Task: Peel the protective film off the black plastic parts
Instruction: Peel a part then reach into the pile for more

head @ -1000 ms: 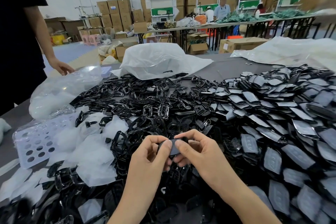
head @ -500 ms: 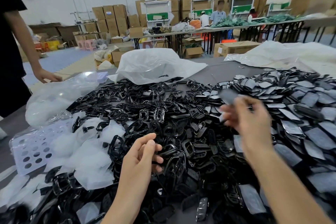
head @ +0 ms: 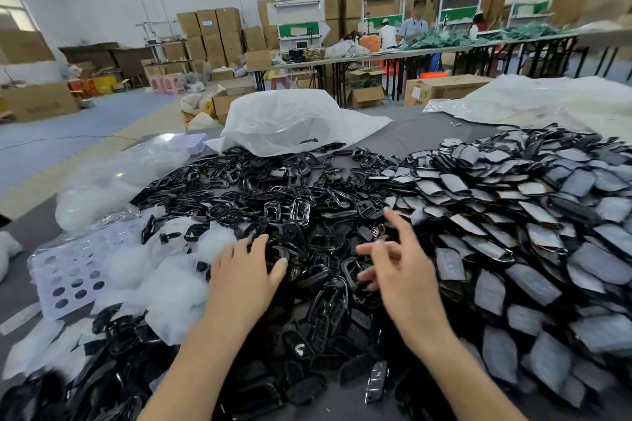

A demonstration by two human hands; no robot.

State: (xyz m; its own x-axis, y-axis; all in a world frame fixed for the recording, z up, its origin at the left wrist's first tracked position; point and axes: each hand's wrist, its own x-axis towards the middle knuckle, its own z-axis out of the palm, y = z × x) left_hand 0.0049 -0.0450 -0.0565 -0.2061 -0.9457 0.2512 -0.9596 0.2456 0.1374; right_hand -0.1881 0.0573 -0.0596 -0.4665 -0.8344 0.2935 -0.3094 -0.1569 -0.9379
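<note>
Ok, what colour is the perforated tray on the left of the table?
The perforated tray is pale lilac, dotted with round holes; the head view shows it, the only one here.

Nothing could be read anywhere. A small blue label (head: 207,23) stood on a brown cardboard box (head: 209,31) in the far stack left of centre, its print too small to make out. Dark lettering ran along the side of a long brown cardboard carton (head: 41,102) on the floor at far left, blurred past reading. A white sticker (head: 416,92) sat on the front of a flat brown carton (head: 455,87) by the far tables; it was likewise illegible. The near pile of black plastic parts (head: 307,215) showed no legible marking.
</note>
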